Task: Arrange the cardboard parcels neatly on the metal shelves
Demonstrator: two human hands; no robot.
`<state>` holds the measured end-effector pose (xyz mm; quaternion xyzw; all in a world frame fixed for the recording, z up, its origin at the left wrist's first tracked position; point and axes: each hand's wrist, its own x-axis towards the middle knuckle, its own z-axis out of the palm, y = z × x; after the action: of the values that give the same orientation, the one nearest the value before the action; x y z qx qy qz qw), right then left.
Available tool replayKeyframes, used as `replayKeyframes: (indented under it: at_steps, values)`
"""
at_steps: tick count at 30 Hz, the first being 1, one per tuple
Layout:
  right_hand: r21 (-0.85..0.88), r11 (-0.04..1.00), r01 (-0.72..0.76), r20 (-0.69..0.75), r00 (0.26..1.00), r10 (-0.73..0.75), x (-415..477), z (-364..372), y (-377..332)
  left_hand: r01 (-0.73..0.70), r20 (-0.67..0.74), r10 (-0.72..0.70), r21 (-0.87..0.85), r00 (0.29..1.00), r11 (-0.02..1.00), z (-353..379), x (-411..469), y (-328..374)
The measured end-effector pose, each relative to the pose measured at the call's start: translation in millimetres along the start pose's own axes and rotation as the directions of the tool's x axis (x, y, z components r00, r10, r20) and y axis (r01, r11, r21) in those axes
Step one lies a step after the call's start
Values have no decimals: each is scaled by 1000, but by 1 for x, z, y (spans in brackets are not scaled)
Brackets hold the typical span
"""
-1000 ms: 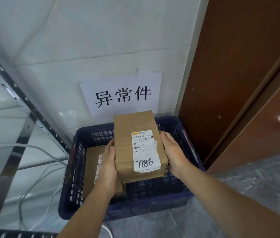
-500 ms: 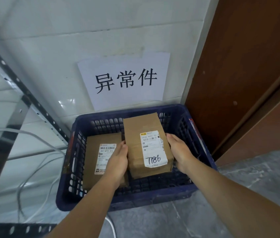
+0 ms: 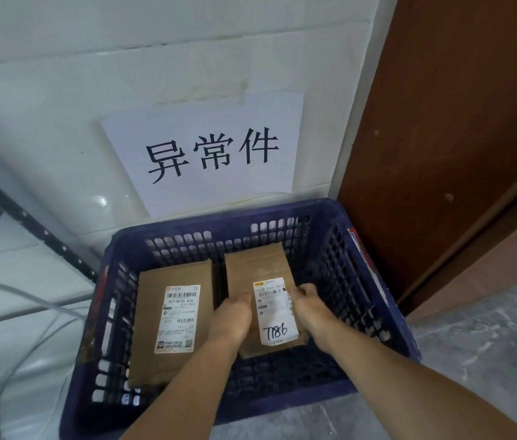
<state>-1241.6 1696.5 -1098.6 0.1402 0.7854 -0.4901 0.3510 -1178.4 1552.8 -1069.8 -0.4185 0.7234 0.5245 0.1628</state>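
Observation:
A cardboard parcel marked "7186" [image 3: 257, 268] lies low inside a dark blue plastic crate [image 3: 168, 231]. My left hand [image 3: 235, 315] grips its left side and my right hand [image 3: 309, 304] grips its right side, fingers over the top face. A second, flatter cardboard parcel [image 3: 171, 322] with a white shipping label lies flat in the crate's left half, just beside my left hand. A perforated metal shelf upright [image 3: 31, 230] slants along the left edge; the shelves themselves are out of view.
The crate stands on a grey floor against a white tiled wall with a paper sign [image 3: 209, 150] above it. A brown wooden door [image 3: 460, 122] closes off the right. White cables [image 3: 28, 312] trail on the left.
Both hands have lowered the "7186" parcel from above the crate down into its right half, beside the other parcel. The camera has moved closer to the crate.

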Motion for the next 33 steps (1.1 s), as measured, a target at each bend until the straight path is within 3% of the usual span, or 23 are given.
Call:
replayKeyframes:
  at_steps: [11, 20, 28, 33]
  values:
    - [-176, 984, 6, 177, 984, 26, 21, 18, 1, 38, -89, -32, 60, 996, 998, 10, 33, -19]
    - [-101, 992, -78, 248, 964, 101, 41, 29, 7, 202, 55, -195, -209, 979, 957, 9, 48, -15]
    - [-97, 995, -37, 236, 970, 59, 39, 28, 12, 43, 2, -43, -95, 999, 995, 15, 38, -21]
    - [-114, 993, 9, 191, 982, 13, 18, 13, 1, -14, 0, 14, -132, 1000, 991, -3, 20, -20]
